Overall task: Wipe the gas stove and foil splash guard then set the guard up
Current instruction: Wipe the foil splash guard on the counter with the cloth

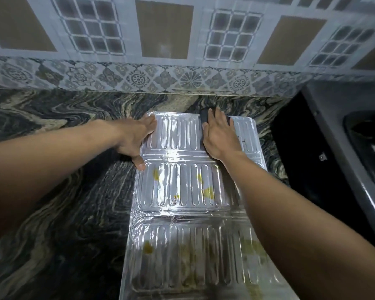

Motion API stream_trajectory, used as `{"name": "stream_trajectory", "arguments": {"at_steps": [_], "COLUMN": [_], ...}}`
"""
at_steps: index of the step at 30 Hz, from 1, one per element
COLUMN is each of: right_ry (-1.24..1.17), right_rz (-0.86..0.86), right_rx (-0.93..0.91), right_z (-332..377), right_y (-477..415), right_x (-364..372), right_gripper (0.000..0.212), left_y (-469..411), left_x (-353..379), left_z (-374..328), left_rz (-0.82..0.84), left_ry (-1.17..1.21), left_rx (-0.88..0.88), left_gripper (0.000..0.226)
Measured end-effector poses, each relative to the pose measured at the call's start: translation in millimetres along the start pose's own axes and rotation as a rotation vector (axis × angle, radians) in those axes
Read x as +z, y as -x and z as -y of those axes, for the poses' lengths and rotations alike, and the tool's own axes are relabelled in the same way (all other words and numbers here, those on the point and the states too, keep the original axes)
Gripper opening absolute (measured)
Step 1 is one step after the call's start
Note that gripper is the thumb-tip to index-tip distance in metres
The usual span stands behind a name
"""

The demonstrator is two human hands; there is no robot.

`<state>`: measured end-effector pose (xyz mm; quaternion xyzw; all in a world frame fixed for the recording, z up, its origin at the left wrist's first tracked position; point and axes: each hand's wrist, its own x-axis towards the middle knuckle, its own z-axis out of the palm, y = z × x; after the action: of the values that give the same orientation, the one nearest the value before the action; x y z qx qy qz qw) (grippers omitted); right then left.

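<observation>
A silver foil splash guard (182,187) lies flat on the dark marbled counter (52,191), its ribbed panels running from near the wall toward me. Yellow-green stains mark the middle and near panels. My left hand (136,137) rests flat on the far panel's left edge, fingers straight, thumb on the fold. My right hand (220,135) presses a dark cloth (204,116) onto the far panel's right part; most of the cloth is hidden under the palm. The gas stove (366,148) shows only partly at the right edge.
A tiled wall (182,50) with a patterned border rises behind the counter. A dark gap (301,148) lies between the foil guard and the stove. Bare counter stretches to the left of the guard.
</observation>
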<state>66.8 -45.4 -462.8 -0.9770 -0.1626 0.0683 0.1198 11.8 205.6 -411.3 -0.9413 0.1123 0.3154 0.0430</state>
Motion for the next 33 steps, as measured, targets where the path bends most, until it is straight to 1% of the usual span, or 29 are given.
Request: {"name": "stream_trajectory", "arguments": {"at_steps": [3,8,11,14,20,23,25,26,29,31,33], "right_ry": [-0.014,0.000,-0.032,-0.052,-0.073,-0.055,-0.048,-0.045,-0.062,-0.041,0.014], "right_rz": [-0.007,-0.041,-0.068,-0.081,-0.138,-0.129,-0.130,-0.132,-0.135,-0.145,-0.151], "right_rx": [0.072,0.196,0.248,0.285,0.292,0.282,0.274,0.275,0.319,0.329,0.252], "right_z": [-20.6,-45.1,-47.7,-42.1,-28.4,-29.3,-29.1,-28.4,-23.3,-16.1,0.1], "right_y": [3.4,15.1,29.5,50.5,100.9,107.4,107.1,106.7,106.2,104.6,103.2], "right_x": [-5.5,-13.4,-12.2,-8.5,11.6,12.7,10.2,9.4,7.4,7.4,10.8], "right_gripper": [0.057,0.057,0.056,0.050,0.054,0.054,0.054,0.054,0.055,0.055,0.053], "left_y": [0.5,2.5,1.5,0.8,8.2,19.1,30.4,34.8,42.4,42.2,42.0], "left_x": [-1.1,-2.3,-1.7,-0.4,-0.1,8.5,20.4,26.1,36.1,37.6,37.8], "left_z": [-1.1,-2.2,-2.0,0.3,1.9,7.3,9.7,10.0,6.4,6.3,6.7], "left_rz": [0.007,0.014,0.008,0.005,-0.024,-0.100,-0.100,-0.090,-0.081,-0.089,-0.091], "left_ry": [-0.005,-0.018,-0.018,-0.021,0.004,-0.084,-0.100,-0.088,-0.067,-0.051,-0.039], "left_rx": [0.000,0.006,0.004,0.008,0.032,0.064,0.078,0.082,0.083,0.079,0.070], "left_gripper": [0.154,0.152,0.155,0.157,0.155,0.144,0.137,0.139,0.157,0.160,0.158]}}
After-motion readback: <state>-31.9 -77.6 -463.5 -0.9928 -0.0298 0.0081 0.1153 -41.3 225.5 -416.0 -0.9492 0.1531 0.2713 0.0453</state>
